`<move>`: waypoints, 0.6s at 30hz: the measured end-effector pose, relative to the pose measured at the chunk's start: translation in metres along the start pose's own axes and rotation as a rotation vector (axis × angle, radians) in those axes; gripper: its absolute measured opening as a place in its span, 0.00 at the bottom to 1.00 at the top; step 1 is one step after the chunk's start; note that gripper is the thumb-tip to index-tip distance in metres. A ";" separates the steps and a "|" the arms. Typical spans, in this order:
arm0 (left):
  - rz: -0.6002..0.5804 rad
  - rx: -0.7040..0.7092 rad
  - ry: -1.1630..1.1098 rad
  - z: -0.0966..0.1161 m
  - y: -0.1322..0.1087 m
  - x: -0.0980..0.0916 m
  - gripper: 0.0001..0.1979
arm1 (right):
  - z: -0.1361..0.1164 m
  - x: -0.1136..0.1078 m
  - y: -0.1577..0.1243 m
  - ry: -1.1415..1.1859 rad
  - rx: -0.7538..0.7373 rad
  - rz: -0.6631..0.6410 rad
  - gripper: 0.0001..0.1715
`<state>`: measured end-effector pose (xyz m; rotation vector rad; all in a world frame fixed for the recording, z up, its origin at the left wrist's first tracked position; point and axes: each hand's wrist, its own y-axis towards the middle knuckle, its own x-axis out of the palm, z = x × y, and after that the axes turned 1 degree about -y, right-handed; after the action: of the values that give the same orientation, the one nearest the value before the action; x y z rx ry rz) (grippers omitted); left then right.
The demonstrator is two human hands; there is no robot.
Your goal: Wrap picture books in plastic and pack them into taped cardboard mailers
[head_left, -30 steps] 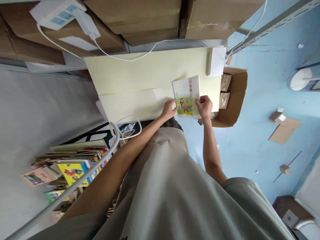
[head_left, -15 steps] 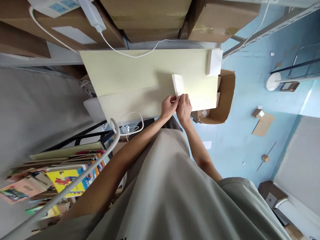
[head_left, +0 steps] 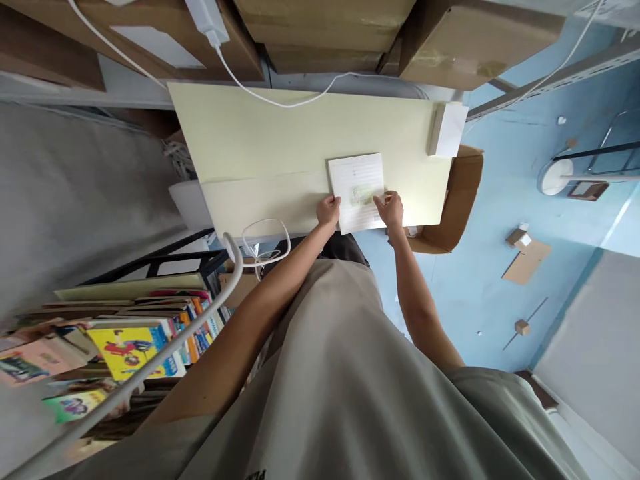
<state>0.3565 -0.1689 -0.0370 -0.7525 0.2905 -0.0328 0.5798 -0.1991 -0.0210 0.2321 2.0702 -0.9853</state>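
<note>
A thin children's book (head_left: 356, 190) lies flat on the pale yellow table (head_left: 280, 140), its white back cover with a small green picture facing up. My left hand (head_left: 329, 211) holds its near left corner, fingers curled on the edge. My right hand (head_left: 391, 208) grips the near right edge, fingers bent over the cover. Both hands are at the table's near edge, in front of my grey shirt.
A white block (head_left: 448, 129) stands at the table's far right corner. An open cardboard box (head_left: 463, 193) sits on the blue floor to the right. Cardboard boxes (head_left: 320, 33) and a white cable (head_left: 280, 101) lie behind the table. A cart of colourful books (head_left: 125, 340) is at left.
The book stood on edge between my hands half a second ago; now it lies flat with the back cover up. One second ago its front cover faced up.
</note>
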 end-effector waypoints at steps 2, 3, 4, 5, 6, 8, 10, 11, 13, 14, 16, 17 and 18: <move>0.089 -0.079 0.071 0.002 0.003 0.003 0.12 | 0.003 0.005 0.007 0.027 0.009 -0.019 0.21; 0.128 -0.106 0.097 0.003 0.004 0.004 0.08 | 0.006 0.005 0.010 0.055 0.008 -0.036 0.20; 0.151 -0.110 0.115 0.003 0.004 0.005 0.05 | 0.010 0.005 0.013 0.095 0.001 -0.050 0.19; 0.156 -0.102 0.126 0.004 0.004 0.005 0.03 | 0.014 0.004 0.014 0.151 -0.007 -0.058 0.19; 0.142 -0.088 0.130 0.003 0.003 0.005 0.04 | 0.018 0.003 0.015 0.222 -0.013 -0.064 0.19; 0.076 -0.064 0.140 0.002 0.001 0.004 0.04 | 0.026 0.001 0.016 0.376 -0.019 -0.085 0.20; 0.001 -0.031 0.178 0.001 -0.002 0.002 0.05 | 0.030 0.001 0.014 0.497 -0.034 -0.123 0.21; -0.030 -0.005 0.218 0.001 -0.004 0.000 0.06 | 0.031 0.001 0.013 0.530 -0.046 -0.134 0.21; -0.053 0.068 0.339 0.002 -0.008 -0.005 0.12 | 0.032 0.004 0.011 0.544 -0.067 -0.115 0.21; -0.046 0.119 0.409 0.003 -0.011 -0.008 0.16 | 0.031 0.005 0.011 0.531 -0.069 -0.088 0.21; -0.025 0.236 0.541 0.006 -0.013 -0.017 0.27 | 0.029 0.007 0.010 0.490 -0.063 -0.034 0.19; -0.027 0.289 0.598 0.007 -0.014 -0.022 0.32 | 0.028 0.008 0.010 0.468 -0.061 -0.014 0.18; -0.048 0.330 0.650 0.009 -0.014 -0.026 0.36 | 0.027 0.009 0.011 0.447 -0.061 0.000 0.18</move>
<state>0.3350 -0.1692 -0.0150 -0.4010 0.8633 -0.3666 0.5948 -0.2125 -0.0432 0.4539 2.4989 -0.9291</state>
